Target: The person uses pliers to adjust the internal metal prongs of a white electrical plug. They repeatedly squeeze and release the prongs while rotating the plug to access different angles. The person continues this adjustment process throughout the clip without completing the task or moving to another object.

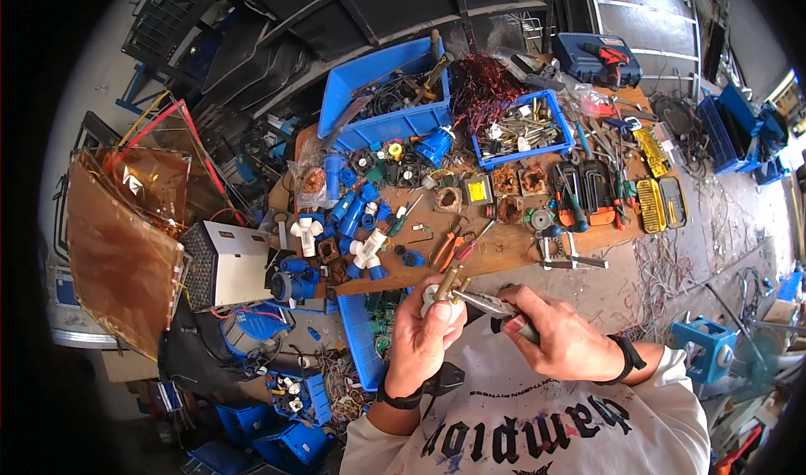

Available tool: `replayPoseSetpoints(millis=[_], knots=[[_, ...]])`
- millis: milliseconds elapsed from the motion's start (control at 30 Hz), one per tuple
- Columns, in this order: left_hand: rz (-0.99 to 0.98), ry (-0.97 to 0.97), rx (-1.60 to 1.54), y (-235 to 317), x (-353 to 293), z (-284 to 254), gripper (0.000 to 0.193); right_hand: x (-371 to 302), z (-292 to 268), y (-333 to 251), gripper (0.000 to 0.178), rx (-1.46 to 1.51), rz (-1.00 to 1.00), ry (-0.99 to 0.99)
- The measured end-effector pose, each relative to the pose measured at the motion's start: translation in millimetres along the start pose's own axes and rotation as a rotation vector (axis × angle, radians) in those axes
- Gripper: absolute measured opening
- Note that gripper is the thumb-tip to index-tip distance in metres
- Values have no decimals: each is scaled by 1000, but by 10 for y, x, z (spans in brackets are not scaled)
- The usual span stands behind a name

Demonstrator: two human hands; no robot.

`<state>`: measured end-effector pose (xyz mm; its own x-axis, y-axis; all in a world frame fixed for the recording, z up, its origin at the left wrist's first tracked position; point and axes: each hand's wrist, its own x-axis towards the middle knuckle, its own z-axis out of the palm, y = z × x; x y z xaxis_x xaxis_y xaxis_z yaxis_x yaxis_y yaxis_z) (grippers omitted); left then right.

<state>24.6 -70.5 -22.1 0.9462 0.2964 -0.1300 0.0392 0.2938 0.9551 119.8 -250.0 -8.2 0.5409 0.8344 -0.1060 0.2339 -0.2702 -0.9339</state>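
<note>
My left hand [417,345] is closed around a round white plug insert [434,297], whose thick brass pins [448,283] point up and away from me. My right hand [561,334] grips a pair of dark-handled pliers [491,304]. The metal jaws reach left to the brass pins; whether they clamp one cannot be told. Both hands are in front of my chest, just off the near edge of the wooden table [495,261]. Beyond them on the table lie orange-handled pliers [447,251] and a red-handled screwdriver [477,244].
A big blue crate [382,126] of cables and a smaller blue tray [525,152] of metal parts stand at the back. Blue and white connectors [367,251] cover the left side. Hand tools and a yellow bit case [651,206] lie right. A blue basket [361,341] sits below the edge.
</note>
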Motion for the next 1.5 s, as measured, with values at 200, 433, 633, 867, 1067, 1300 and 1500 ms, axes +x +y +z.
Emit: replayPoseSetpoints(millis=[200,433,633,867,1067,1300,1500], knots=[[12,-34,-64,-10,-7,-28,42,-4,30,51,35,78,-14,39],[-7,-35,-75,31,6,-8,42,-14,7,12,35,50,8,11],[-8,-8,-77,-22,4,-7,42,2,-3,17,34,74,25,14],[-9,-6,-68,17,13,8,46,-3,7,21,36,51,-24,2],[44,-18,-82,-29,-36,-27,52,-27,57,78,42,36,-101,36],[112,-64,-61,-46,-89,-80,65,-49,50,107,49,-163,-332,173],[145,-84,15,-76,-162,-153,72,-51,40,81,49,-189,-345,168]])
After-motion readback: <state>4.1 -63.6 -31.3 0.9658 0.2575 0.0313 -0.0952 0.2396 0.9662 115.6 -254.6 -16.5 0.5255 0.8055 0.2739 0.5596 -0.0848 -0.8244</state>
